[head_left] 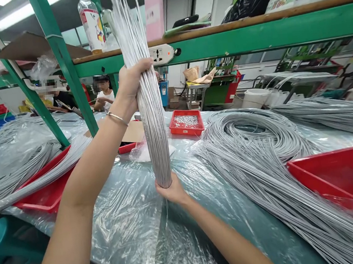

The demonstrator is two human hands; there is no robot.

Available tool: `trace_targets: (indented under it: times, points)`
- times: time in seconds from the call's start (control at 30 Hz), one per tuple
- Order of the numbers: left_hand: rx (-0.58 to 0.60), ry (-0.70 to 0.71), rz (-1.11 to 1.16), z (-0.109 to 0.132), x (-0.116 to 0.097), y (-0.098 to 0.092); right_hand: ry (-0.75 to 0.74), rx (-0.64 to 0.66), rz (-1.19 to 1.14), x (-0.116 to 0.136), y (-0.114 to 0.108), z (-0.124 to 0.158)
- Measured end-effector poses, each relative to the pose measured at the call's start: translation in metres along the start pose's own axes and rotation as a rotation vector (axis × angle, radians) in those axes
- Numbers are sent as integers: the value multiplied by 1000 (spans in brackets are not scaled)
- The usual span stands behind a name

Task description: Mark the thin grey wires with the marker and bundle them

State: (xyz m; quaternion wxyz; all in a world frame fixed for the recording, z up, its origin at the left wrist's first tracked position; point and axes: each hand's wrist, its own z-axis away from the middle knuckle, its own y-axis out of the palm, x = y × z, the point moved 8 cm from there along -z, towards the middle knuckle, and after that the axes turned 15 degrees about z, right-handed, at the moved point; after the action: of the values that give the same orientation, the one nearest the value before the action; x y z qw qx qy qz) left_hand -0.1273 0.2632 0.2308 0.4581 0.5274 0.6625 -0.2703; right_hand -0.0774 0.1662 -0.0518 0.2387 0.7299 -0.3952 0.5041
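A thick bundle of thin grey cables [155, 130] stands almost upright over the middle of the table, its loose upper ends fanning out. My left hand [133, 80] is wrapped round the bundle in its upper part, thumb across the front. At the bottom, my right hand [172, 190] grips the bundle's lower end, fingers partly hidden behind it. Behind the bundle, a small red tray [201, 125] holds many tiny shiny metal parts. To the right lies a large coil of grey cables [259, 140], with long strands running toward the front edge.
The table is covered with clear plastic sheeting [123, 221]. Red bins stand at the right [322, 171] and left [41, 200], with more cables. A green shelf beam [248, 34] with a power socket [162, 54] crosses above. People sit beyond; a teal stool [4, 238] is at lower left.
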Motion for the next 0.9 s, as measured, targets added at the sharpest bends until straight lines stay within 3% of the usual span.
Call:
trace_targets:
  times: [0.07, 0.13, 0.27, 0.37, 0.57, 0.73, 0.83, 0.9]
  points:
    - [102, 27, 145, 17, -6, -2, -25, 35, -11, 17, -3, -2]
    - [206, 22, 209, 50, -3, -5, -64, 83, -20, 35, -8, -5]
    - [177, -200, 280, 129, 41, -28, -117, 187, 66, 56, -13, -8]
    - [63, -162, 314, 164, 55, -48, -137, 290, 155, 58, -12, -6]
    - [-54, -152, 520, 191, 53, -73, -16, 627, -22, 74, 10, 15]
    - [-56, -208, 567, 210, 52, -96, 302, 845, -248, 96, 25, 40]
    - [-20, -209, 568, 220, 47, -96, 405, 907, -381, 115, 24, 49]
    - [39, -200, 549, 227, 40, -85, 422, 924, -422, 126, 20, 52]
